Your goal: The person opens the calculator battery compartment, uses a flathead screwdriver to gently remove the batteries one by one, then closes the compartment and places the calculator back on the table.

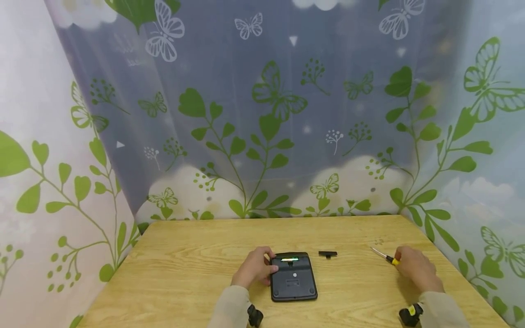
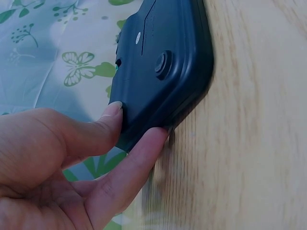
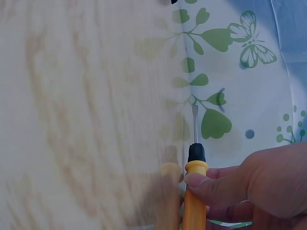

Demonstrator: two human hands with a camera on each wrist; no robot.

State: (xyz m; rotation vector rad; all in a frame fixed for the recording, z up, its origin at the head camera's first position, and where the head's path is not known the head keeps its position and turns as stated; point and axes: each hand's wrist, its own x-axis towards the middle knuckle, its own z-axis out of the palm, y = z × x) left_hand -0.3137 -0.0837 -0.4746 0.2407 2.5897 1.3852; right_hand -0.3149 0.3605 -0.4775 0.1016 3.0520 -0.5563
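Note:
A black calculator (image 1: 293, 284) lies back side up on the wooden table, its battery slot (image 1: 289, 259) uncovered with something shiny green and yellow inside. My left hand (image 1: 256, 268) grips its left edge; in the left wrist view the thumb (image 2: 114, 115) presses on the back and a finger (image 2: 148, 143) is at the side. Over at the right, my right hand (image 1: 416, 268) holds a flat-tipped screwdriver (image 1: 387, 258) by its yellow handle (image 3: 195, 201), thumb along it. The metal tip points away to the far left, close over the tabletop.
A small black battery cover (image 1: 327, 253) with a tab lies between the calculator and the screwdriver. Faint small specks (image 1: 378, 241) show on the table (image 1: 197, 255) beyond the screwdriver tip. Curtains (image 1: 262, 136) with leaves and butterflies stand behind the table and along its sides.

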